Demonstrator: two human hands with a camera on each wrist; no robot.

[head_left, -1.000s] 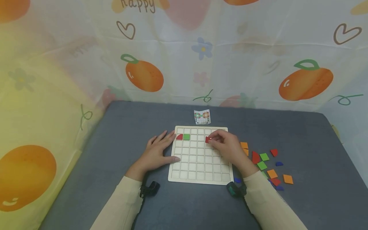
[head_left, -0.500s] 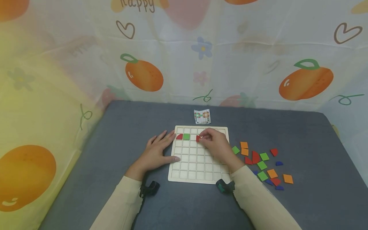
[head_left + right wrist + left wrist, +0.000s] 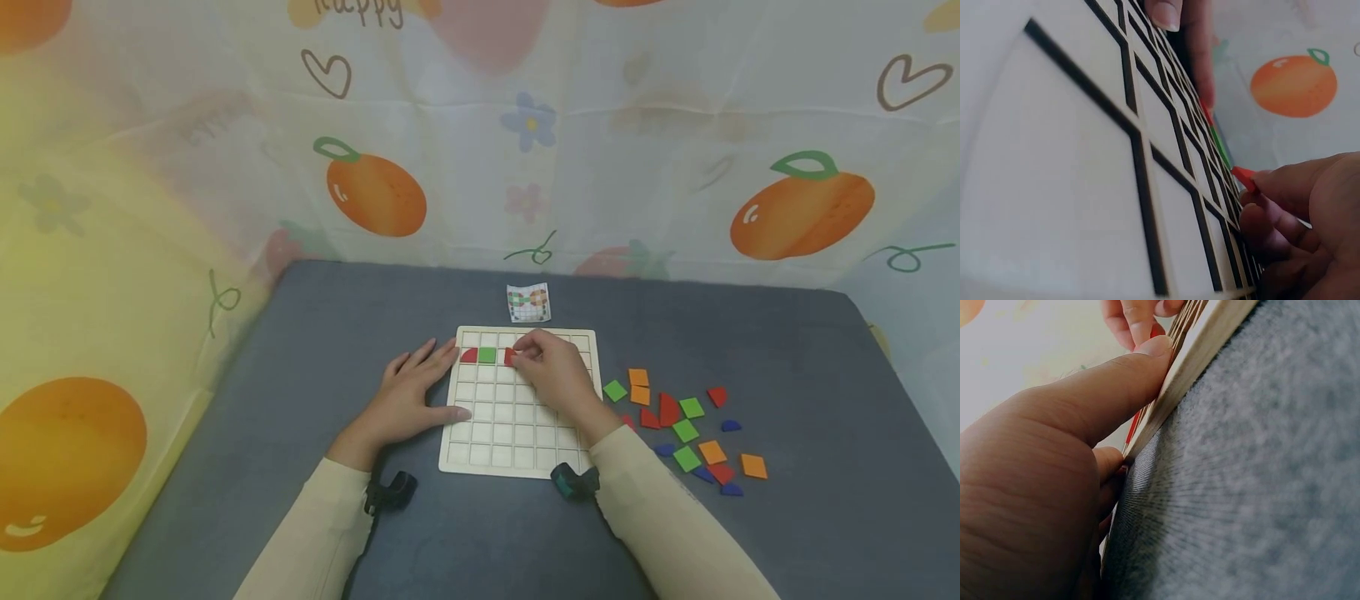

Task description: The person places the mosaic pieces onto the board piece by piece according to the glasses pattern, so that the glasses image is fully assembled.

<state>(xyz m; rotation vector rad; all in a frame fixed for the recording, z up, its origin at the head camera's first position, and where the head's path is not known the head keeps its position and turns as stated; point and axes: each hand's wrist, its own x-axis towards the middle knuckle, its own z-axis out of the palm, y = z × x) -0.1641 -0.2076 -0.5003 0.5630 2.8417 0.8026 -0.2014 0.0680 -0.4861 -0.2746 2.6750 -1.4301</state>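
A wooden grid board [image 3: 491,458] lies flat on the table. In its second row sit a red quarter-round tile [image 3: 468,356] and, to its right, a green square tile [image 3: 487,356]. My right hand [image 3: 557,371] pinches another red tile [image 3: 1244,178] between thumb and finger, over the same row just right of the green one; the fingers hide part of its shape. At the board's left edge rests my left hand [image 3: 412,396], fingers spread and fairly straight. The left wrist view shows its thumb [image 3: 1110,387] lying across the board's rim.
Loose tiles lie right of the board: orange squares [image 3: 753,466], green squares [image 3: 692,407], red pieces [image 3: 669,410] and blue pieces [image 3: 731,426]. Behind the board is a small printed pattern card [image 3: 528,302]. A fruit-print cloth [image 3: 637,125] hangs beyond the grey table [image 3: 360,308].
My right hand has moved left across the board with the red tile, toward the green tile, uncovering loose tiles at the right. The left hand has stayed in place.
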